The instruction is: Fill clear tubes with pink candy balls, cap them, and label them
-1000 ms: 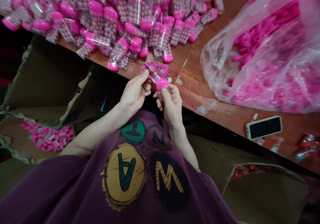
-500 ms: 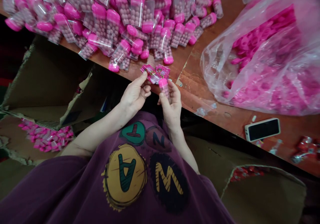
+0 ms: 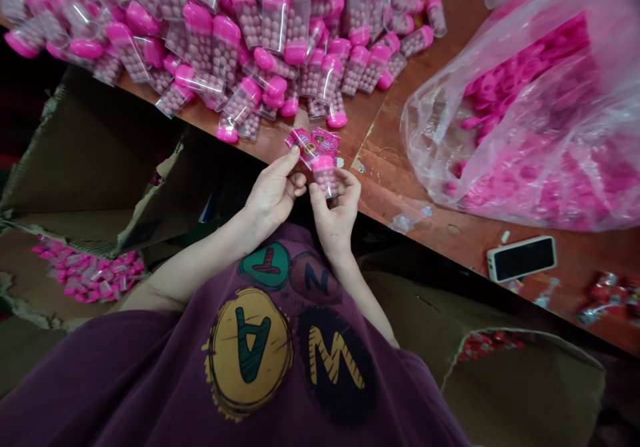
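Note:
My right hand (image 3: pixel 336 215) is closed around a small clear candy bottle (image 3: pixel 326 179) filled with pink balls, its pink cap pointing away from me. Close beside it, my left hand (image 3: pixel 276 187) pinches a pink printed label (image 3: pixel 303 142) between thumb and fingers. The label reaches toward the bottle's cap; whether they touch I cannot tell. Another printed label (image 3: pixel 328 140) lies on the table edge just beyond the bottle. Past both hands, a large heap of similar bottles (image 3: pixel 225 50) covers the far side of the table.
On the right of the wooden table (image 3: pixel 383 180) sits a clear plastic bag (image 3: pixel 435 120) of pink plastic parts. A phone (image 3: pixel 522 259) and red wrapped pieces (image 3: pixel 606 294) lie nearer the edge. Below are cardboard boxes (image 3: pixel 95 160), (image 3: pixel 520 394) and a pile of pink-capped pieces (image 3: pixel 90 270).
The bottle in my right hand has shifted slightly left and turned more upright, showing more of its balls. My left hand has moved a little right with the label.

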Demonstrator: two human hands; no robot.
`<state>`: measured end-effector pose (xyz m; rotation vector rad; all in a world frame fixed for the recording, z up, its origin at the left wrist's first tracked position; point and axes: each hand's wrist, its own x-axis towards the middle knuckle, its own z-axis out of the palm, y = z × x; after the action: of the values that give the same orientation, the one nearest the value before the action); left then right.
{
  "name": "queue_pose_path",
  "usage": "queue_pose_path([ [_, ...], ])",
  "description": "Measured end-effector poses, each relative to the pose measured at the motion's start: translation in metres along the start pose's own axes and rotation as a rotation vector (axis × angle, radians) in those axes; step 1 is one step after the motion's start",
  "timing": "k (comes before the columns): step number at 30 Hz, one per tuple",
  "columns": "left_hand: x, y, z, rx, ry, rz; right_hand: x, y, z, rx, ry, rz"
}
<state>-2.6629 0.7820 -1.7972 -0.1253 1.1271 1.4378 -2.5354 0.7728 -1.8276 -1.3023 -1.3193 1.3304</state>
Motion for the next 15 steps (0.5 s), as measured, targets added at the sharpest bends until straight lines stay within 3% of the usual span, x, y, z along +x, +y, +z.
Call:
queue_pose_path([
  [8, -0.004, -0.001, 0.001, 0.112, -0.063, 0.013, -0.002, 0.012, 0.002, -0.128, -0.021, -0.045],
  [15, -0.001, -0.002, -0.001, 0.167, -0.081, -0.008, 0.000, 0.010, -0.002, -0.313, -0.094, -0.248],
])
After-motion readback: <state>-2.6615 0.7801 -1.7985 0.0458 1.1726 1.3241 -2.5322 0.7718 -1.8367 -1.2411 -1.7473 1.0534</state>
